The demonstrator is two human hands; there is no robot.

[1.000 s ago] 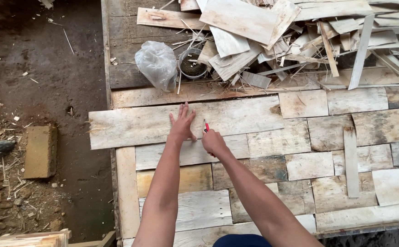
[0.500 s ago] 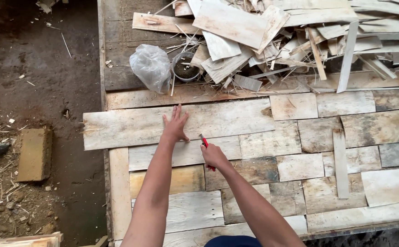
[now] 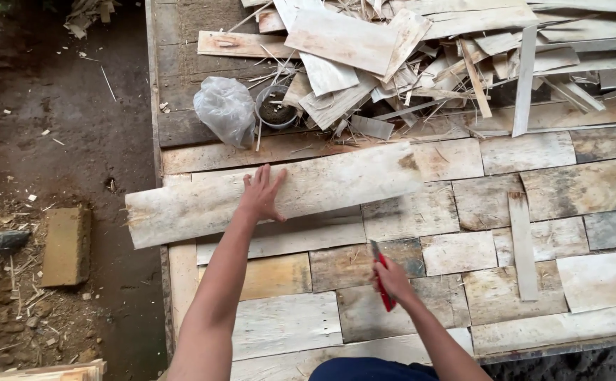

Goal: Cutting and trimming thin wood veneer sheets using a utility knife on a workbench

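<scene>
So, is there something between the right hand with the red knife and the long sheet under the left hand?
Nothing visible. Between the right hand holding the red knife and the long sheet, pressed by the left hand, lie only flat sheets.

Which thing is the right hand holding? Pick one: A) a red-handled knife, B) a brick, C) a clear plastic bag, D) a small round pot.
A: the right hand is closed around a red-handled knife over the boards, while the left hand lies flat on the long plank; the plastic bag and the pot sit untouched farther up.
</scene>
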